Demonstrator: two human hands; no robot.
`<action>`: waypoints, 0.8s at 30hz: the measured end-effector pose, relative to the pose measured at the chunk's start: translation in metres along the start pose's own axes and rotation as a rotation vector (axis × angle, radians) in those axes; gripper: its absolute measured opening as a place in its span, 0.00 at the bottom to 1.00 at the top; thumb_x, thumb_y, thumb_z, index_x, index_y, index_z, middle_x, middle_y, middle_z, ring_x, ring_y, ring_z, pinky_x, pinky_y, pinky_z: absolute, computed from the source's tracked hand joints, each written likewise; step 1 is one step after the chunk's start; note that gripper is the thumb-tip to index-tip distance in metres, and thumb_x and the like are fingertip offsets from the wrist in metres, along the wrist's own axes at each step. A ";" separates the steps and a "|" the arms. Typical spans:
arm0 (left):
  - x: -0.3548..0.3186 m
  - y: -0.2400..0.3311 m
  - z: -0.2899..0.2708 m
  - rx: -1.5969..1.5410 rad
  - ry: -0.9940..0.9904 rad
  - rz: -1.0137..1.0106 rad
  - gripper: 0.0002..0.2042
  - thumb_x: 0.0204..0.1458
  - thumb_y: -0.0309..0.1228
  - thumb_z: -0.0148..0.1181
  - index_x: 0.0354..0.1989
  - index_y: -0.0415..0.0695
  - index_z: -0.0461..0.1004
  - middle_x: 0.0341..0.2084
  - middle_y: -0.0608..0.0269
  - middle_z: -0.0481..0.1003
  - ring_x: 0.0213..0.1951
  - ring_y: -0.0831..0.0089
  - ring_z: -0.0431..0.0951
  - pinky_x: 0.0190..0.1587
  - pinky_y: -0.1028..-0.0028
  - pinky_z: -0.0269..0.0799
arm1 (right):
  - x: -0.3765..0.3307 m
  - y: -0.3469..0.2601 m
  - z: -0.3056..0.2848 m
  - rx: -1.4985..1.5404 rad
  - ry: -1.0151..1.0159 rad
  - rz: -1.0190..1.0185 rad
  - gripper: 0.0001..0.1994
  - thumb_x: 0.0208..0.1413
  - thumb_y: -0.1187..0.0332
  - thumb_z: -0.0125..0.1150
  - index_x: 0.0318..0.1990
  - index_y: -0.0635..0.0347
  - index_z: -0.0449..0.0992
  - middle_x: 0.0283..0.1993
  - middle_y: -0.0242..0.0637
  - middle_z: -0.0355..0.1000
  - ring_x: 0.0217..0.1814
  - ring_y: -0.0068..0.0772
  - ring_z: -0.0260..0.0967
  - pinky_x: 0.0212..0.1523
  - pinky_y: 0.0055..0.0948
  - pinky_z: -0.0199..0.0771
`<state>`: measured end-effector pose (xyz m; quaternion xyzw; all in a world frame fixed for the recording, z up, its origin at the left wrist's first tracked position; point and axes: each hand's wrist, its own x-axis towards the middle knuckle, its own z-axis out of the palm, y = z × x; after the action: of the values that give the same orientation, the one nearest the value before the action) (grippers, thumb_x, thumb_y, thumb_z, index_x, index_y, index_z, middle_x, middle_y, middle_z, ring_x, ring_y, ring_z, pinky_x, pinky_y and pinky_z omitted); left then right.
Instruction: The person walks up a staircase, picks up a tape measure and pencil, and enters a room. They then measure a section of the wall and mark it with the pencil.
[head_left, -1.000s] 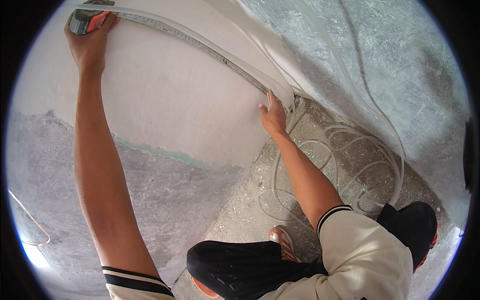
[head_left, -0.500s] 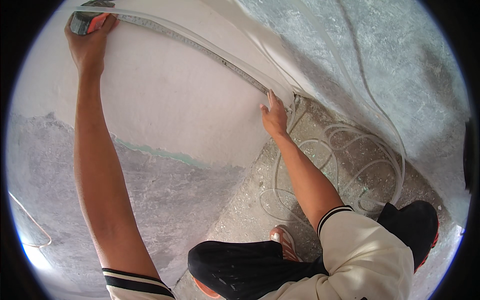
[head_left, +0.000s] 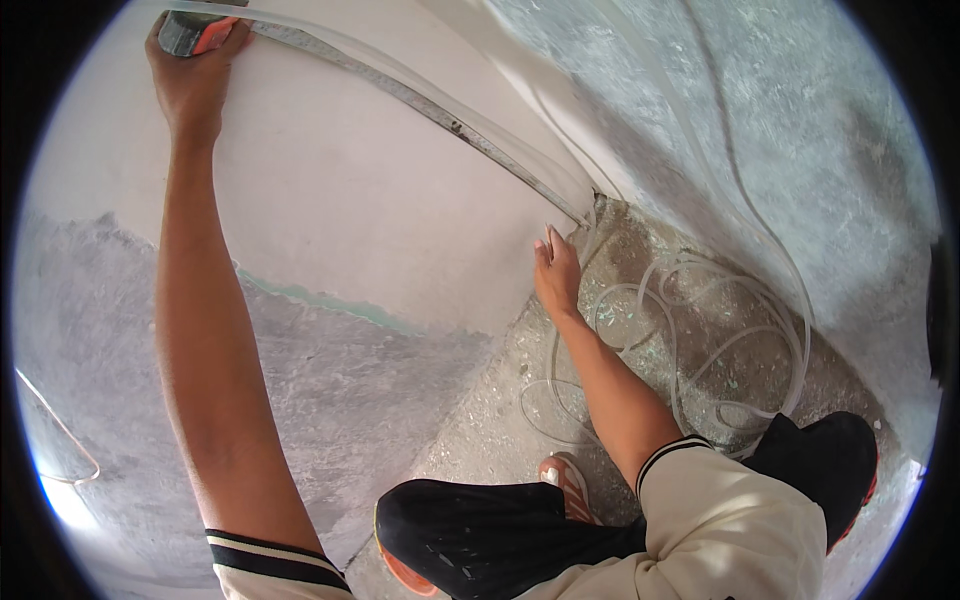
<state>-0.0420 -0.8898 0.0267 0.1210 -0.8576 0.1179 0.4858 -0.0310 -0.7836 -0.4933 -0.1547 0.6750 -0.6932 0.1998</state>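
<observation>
**Long level held against a plastered wall, both hands at work**

A long grey straightedge level (head_left: 420, 100) is laid flat against the pale plastered wall (head_left: 330, 200), running from the upper left of the view down to the corner where the wall meets the floor. Its upper end, capped with an orange-and-grey block (head_left: 195, 32), is gripped by the left hand (head_left: 195, 85): the fingers are curled closed over the block (only the back of the hand and the knuckles are seen, so the grip on the far side cannot be made out). The left arm is stretched straight up along the wall.

The right hand (head_left: 557, 275) is placed just below the level's lower end, near the corner. Its fingers are held straight and close together, pressed flat to the wall; nothing is clasped in it. Whether the fingertips touch the level itself cannot be told.

A clear plastic tube (head_left: 480, 120) is seen running alongside the level, and it is gathered in loose coils (head_left: 700, 330) on the rough concrete floor (head_left: 480, 420) to the right of the right hand. A rough grey wall (head_left: 800, 160) stands on the right side. Lower on the left, bare grey render (head_left: 330, 390) is exposed beneath the pale coat. An orange-soled shoe (head_left: 565, 480) and dark trousers (head_left: 490, 540) are visible at the bottom edge.
</observation>
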 end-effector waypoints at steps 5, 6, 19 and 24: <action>0.004 -0.019 -0.003 -0.249 -0.058 0.008 0.43 0.46 0.29 0.80 0.66 0.30 0.58 0.50 0.56 0.77 0.49 0.71 0.81 0.52 0.75 0.81 | -0.018 0.011 0.004 -0.070 -0.069 0.036 0.21 0.71 0.60 0.53 0.64 0.62 0.74 0.54 0.53 0.76 0.59 0.53 0.74 0.59 0.44 0.73; 0.003 -0.020 -0.002 -0.271 -0.065 0.006 0.43 0.46 0.29 0.81 0.66 0.30 0.57 0.50 0.55 0.77 0.49 0.71 0.81 0.52 0.75 0.81 | -0.019 0.013 0.005 -0.075 -0.094 0.052 0.22 0.71 0.60 0.53 0.64 0.64 0.74 0.56 0.54 0.76 0.59 0.53 0.74 0.60 0.43 0.73; -0.006 0.014 -0.002 -0.083 -0.001 -0.205 0.35 0.46 0.18 0.72 0.65 0.43 0.64 0.55 0.58 0.74 0.57 0.64 0.76 0.60 0.65 0.76 | -0.019 0.037 0.009 -0.064 -0.107 0.014 0.19 0.70 0.63 0.52 0.60 0.64 0.78 0.44 0.52 0.81 0.45 0.46 0.79 0.50 0.39 0.76; -0.011 0.019 0.001 -0.032 0.042 -0.156 0.35 0.48 0.19 0.72 0.65 0.42 0.63 0.56 0.57 0.73 0.59 0.62 0.74 0.61 0.63 0.76 | -0.024 0.040 0.011 -0.013 -0.151 0.048 0.18 0.70 0.64 0.52 0.60 0.62 0.78 0.39 0.47 0.80 0.40 0.39 0.78 0.46 0.36 0.75</action>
<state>-0.0429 -0.8714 0.0153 0.1774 -0.8368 0.0686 0.5133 -0.0020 -0.7822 -0.5313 -0.1917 0.6662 -0.6699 0.2659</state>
